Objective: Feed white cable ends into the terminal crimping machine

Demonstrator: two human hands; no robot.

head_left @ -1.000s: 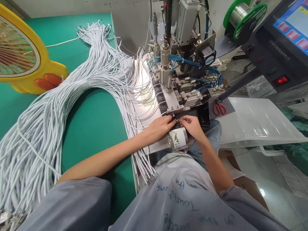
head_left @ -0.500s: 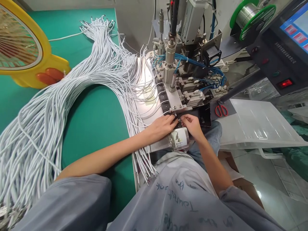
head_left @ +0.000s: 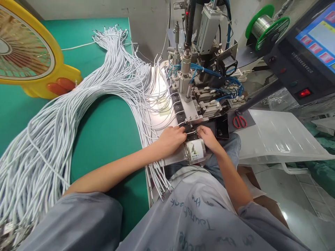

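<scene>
My left hand [head_left: 170, 138] and my right hand [head_left: 208, 136] rest close together at the front of a soldering machine [head_left: 199, 83]. Between them runs a thin white cable end [head_left: 191, 132], pinched by the fingers of both hands just below the machine's metal clamp block. A small clear box with a warning label [head_left: 195, 150] sits right under my hands. A thick bundle of white cables [head_left: 86, 104] sweeps across the green table [head_left: 104, 132] to my left and ends at the machine.
A yellow fan [head_left: 28, 59] stands at the far left. Red-handled scissors [head_left: 239, 121] and a black phone [head_left: 222, 128] lie right of the machine. A green solder spool [head_left: 264, 24], a control panel with screen [head_left: 311, 45] and a clear plastic tray [head_left: 277, 136] are on the right.
My hands have drawn slightly apart, so a short stretch of the cable end now shows between them. The camera has shifted a little.
</scene>
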